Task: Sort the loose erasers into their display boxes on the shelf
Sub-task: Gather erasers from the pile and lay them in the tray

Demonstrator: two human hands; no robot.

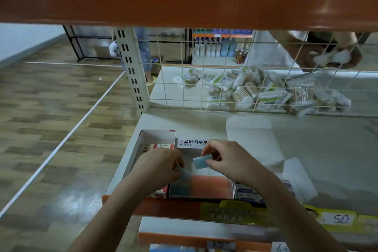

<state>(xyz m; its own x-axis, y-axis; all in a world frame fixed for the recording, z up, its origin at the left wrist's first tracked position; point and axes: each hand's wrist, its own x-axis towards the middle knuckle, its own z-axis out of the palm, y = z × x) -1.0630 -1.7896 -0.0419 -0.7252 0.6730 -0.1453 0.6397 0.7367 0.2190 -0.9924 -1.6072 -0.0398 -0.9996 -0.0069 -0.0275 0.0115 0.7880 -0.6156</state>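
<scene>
1. Your left hand (161, 164) pinches a blue eraser (183, 174) low over the middle display box (201, 187), near the shelf (327, 149) front edge, ready to drop into its blue row.
2. Your right hand (227, 160) pinches a second blue eraser (202, 161) above that box, waiting its turn.

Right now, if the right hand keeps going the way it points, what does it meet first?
The right hand, pinching a blue eraser, points left toward the left hand. That hand, holding another blue eraser, likely comes first; depth is unclear.
</scene>
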